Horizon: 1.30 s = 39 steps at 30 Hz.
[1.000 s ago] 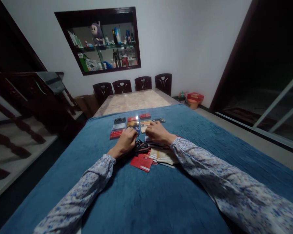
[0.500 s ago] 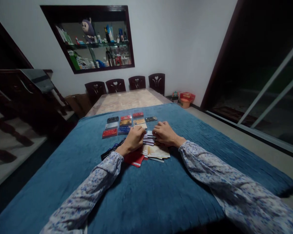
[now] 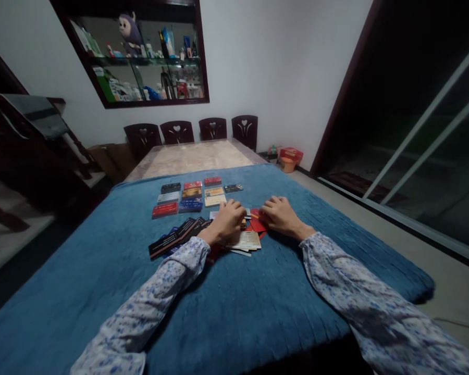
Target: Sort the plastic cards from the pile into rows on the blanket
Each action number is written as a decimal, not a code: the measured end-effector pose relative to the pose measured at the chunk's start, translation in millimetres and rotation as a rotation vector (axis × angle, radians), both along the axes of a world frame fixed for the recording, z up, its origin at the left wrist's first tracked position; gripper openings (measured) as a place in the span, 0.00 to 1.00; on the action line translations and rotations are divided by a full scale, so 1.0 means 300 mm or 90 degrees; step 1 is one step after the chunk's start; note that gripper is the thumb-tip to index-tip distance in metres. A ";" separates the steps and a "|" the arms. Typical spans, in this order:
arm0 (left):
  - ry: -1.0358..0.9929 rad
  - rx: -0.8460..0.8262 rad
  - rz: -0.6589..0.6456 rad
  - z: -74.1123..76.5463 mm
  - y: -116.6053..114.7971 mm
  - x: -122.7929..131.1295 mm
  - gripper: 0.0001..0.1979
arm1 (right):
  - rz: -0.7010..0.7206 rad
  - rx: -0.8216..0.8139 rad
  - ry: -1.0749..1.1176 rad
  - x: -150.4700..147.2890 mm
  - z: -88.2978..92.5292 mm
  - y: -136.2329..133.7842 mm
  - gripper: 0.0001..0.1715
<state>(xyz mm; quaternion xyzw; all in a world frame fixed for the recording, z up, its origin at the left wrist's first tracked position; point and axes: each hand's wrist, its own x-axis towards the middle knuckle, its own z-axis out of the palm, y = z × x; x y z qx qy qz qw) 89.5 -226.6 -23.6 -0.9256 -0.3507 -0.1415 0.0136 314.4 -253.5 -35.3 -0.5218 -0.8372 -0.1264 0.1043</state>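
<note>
My left hand (image 3: 227, 220) lies curled on a loose pile of cards (image 3: 245, 241) in the middle of the blue blanket (image 3: 234, 307). My right hand (image 3: 280, 214) rests beside it, fingers bent over a red card (image 3: 257, 225) at the pile's right edge. What the fingers pinch is hidden. A fan of dark cards (image 3: 175, 237) spreads out to the left of my left wrist. Beyond the hands, several cards (image 3: 191, 193) lie face up in neat rows.
The blanket covers the near part of a long table (image 3: 193, 156) with a bare stone top at the far end. Several dark chairs (image 3: 191, 130) stand against the wall under a glass shelf niche (image 3: 140, 57). A staircase is on the left, a sliding door on the right.
Both hands have shifted right over the pile. The dark cards now lie fanned out to the left. The camera has swung right and down.
</note>
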 end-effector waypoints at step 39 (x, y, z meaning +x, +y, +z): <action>0.099 -0.067 -0.106 -0.013 0.007 0.124 0.11 | 0.067 -0.202 0.154 0.179 0.013 -0.030 0.14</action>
